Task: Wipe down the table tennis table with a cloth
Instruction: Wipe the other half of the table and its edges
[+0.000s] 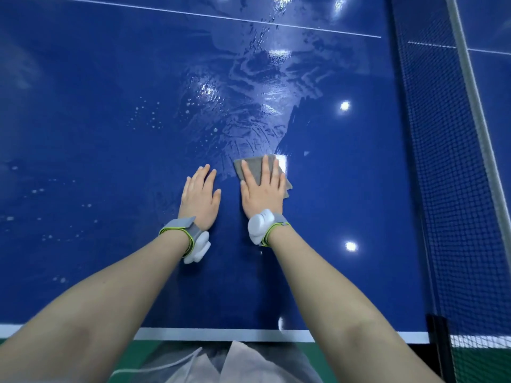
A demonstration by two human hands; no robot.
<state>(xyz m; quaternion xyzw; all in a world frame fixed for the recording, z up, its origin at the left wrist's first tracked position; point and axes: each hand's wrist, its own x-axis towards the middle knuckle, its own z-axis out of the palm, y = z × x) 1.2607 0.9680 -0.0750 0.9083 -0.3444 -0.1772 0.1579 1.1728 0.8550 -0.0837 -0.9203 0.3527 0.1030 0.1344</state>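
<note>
Two flat hands on the wet blue desk (83, 106)

Left hand (199, 195) rests open, fingers straight, on the bare surface; just beside it the right hand (262, 189) presses straight fingers on the grey cloth (258, 172) (no curled grip). Beyond lie wet streaks (257, 111), the net (448, 161) at right.

The table (110, 106) is glossy, smooth and wet-streaked; the cloth (255, 167) is matt grey fabric.
</note>
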